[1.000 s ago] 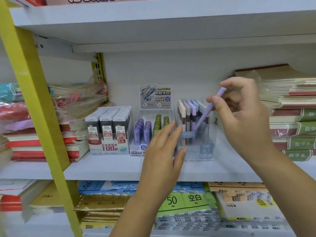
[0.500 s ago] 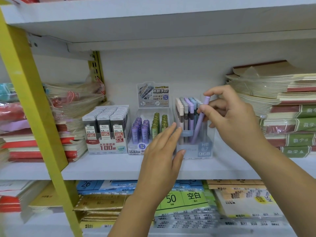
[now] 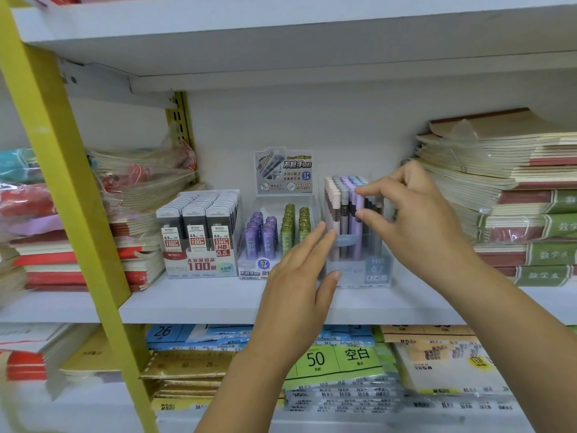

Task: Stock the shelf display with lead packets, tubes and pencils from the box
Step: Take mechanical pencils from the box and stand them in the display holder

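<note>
White shelf (image 3: pixel 203 303), clear pencil box (image 3: pixel 379 271) | left hand (image 3: pixel 296 282) flat, bracing box | right hand (image 3: pixel 415 220) at purple pencil (image 3: pixel 358 237), grip unclear | seat pencil upright; hold box steady.

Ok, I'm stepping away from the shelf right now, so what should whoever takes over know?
Left hand: open, fingers flat against the clear pencil display.
Right hand: fingertips at the top of a lilac pencil; grip unclear.
Done: that pencil stands in the display; lead packets and tubes look stocked.
Left: let go, fetch more; supply box not in view.
</note>
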Motion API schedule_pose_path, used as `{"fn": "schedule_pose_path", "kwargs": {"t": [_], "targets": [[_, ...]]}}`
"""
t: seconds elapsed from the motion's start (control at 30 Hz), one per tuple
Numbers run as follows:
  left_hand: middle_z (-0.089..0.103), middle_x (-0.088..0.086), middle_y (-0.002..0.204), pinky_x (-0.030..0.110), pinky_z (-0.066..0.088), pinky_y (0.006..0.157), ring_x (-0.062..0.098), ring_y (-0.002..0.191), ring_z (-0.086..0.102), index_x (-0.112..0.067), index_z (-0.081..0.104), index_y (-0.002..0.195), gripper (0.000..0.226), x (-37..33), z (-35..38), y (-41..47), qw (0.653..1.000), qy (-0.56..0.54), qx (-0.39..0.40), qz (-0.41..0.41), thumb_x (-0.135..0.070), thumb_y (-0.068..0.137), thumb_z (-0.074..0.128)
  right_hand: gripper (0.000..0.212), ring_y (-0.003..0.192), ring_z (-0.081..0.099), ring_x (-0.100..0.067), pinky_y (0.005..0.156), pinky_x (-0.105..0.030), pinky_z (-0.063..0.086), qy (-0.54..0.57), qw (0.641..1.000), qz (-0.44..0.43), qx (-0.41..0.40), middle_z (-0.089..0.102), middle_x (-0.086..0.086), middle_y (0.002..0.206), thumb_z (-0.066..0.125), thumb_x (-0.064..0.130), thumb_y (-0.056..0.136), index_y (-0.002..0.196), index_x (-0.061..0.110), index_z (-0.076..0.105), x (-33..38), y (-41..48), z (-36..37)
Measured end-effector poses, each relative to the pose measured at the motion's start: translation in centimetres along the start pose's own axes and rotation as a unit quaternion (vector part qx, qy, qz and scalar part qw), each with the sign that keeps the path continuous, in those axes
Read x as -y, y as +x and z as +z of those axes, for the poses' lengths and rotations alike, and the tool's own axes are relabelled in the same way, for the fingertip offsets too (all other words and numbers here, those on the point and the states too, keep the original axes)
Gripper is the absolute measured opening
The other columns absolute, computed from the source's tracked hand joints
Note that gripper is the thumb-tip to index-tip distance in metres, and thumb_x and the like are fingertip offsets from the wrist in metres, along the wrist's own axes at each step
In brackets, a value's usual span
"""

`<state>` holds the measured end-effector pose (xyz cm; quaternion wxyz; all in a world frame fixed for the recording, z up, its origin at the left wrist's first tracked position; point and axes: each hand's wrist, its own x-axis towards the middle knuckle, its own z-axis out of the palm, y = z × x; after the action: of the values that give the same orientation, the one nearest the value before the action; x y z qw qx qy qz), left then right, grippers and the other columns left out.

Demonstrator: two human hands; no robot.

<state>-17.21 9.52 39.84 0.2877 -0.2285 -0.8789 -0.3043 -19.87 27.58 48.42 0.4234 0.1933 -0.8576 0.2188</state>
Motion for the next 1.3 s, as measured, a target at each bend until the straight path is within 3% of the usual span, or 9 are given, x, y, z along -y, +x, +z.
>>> {"fn": "schedule_pose_path", "kwargs": {"t": [0.2,0.3,0.4,0.5,0.63,0.73,0.87,1.0,1.3], "targets": [[0.030,-0.031,0.145,0.011,0.016,0.113,-0.009,0.134,0.026,-0.036,0.037,0.150,0.053,-0.5,-0.5,-2.0,0.998,0.005,-0.060,-0.014,-0.038,0.099,0.051,0.041,0.082,0.045,-0.011,0.072,-0.030,0.046,0.078,0.996,-0.002,-0.039,0.043,0.004,0.103,0.062,0.019,0.092,0.132,0.025,0.053,0.6,-2.0,-0.4],[0.050,-0.019,0.126,0.006,0.025,0.102,-0.002,0.117,0.042,-0.025,0.052,0.138,0.042,-0.1,-1.1,-5.9,0.994,0.035,-0.100,-0.002,-0.033,0.097,0.050,0.029,0.075,0.047,-0.006,0.068,-0.020,0.042,0.167,0.983,-0.032,-0.072,0.047,0.007,0.093,0.057,0.017,0.095,0.123,0.023,0.055,1.5,-5.5,-0.5],[0.060,-0.006,0.116,0.016,0.036,0.090,0.010,0.103,0.053,-0.021,0.058,0.130,0.037,2.1,-1.0,-12.3,0.998,0.058,-0.025,-0.019,-0.031,0.095,0.050,0.022,0.073,0.052,-0.006,0.066,-0.015,0.040,0.256,0.967,-0.005,-0.015,0.049,0.013,0.084,0.053,0.025,0.095,0.116,0.030,0.054,2.2,-12.3,1.4],[0.058,-0.003,0.123,0.027,0.048,0.086,0.012,0.100,0.057,-0.023,0.056,0.132,0.037,5.0,0.8,-20.2,0.982,0.032,0.101,-0.154,-0.025,0.096,0.056,0.018,0.071,0.054,-0.005,0.062,-0.011,0.039,0.272,0.946,0.089,0.151,0.054,0.018,0.085,0.053,0.032,0.093,0.110,0.040,0.053,2.5,-21.9,5.7],[0.048,0.005,0.141,0.025,0.040,0.100,0.021,0.121,0.055,-0.016,0.046,0.143,0.050,8.2,4.7,-30.2,0.897,-0.001,0.245,-0.368,-0.026,0.097,0.061,0.021,0.080,0.055,0.008,0.069,-0.009,0.037,0.241,0.861,0.239,0.379,0.060,0.019,0.088,0.062,0.025,0.092,0.096,0.044,0.055,2.7,-35.1,12.6],[0.039,0.008,0.152,0.032,0.036,0.110,0.022,0.133,0.047,-0.015,0.035,0.151,0.059,9.6,7.5,-35.2,0.814,-0.042,0.327,-0.478,-0.031,0.099,0.058,0.022,0.089,0.057,0.003,0.070,-0.008,0.037,0.233,0.750,0.320,0.529,0.059,0.020,0.095,0.063,0.030,0.092,0.095,0.050,0.053,3.0,-41.9,16.9],[0.043,0.001,0.150,0.019,0.040,0.094,0.014,0.119,0.056,-0.023,0.035,0.152,0.061,11.2,10.0,-38.4,0.743,-0.096,0.372,-0.548,-0.037,0.097,0.060,0.027,0.107,0.059,-0.014,0.088,-0.020,0.044,0.200,0.642,0.347,0.654,0.063,0.005,0.117,0.067,0.023,0.090,0.115,0.031,0.062,2.7,-46.9,21.3],[0.056,-0.008,0.132,0.022,0.050,0.085,0.005,0.095,0.061,-0.034,0.044,0.145,0.055,12.4,11.5,-39.6,0.714,-0.137,0.363,-0.582,-0.036,0.094,0.065,0.034,0.117,0.055,-0.018,0.097,-0.024,0.042,0.160,0.584,0.324,0.727,0.058,-0.002,0.131,0.067,0.017,0.090,0.123,0.020,0.062,1.8,-48.9,24.5],[0.065,-0.009,0.123,0.025,0.060,0.078,0.006,0.103,0.066,-0.035,0.053,0.140,0.045,13.0,11.8,-41.2,0.673,-0.232,0.319,-0.626,-0.024,0.097,0.062,0.034,0.119,0.053,-0.017,0.101,-0.026,0.042,0.121,0.513,0.251,0.812,0.054,0.001,0.136,0.063,0.009,0.091,0.122,0.024,0.064,1.6,-51.1,27.5]]}}
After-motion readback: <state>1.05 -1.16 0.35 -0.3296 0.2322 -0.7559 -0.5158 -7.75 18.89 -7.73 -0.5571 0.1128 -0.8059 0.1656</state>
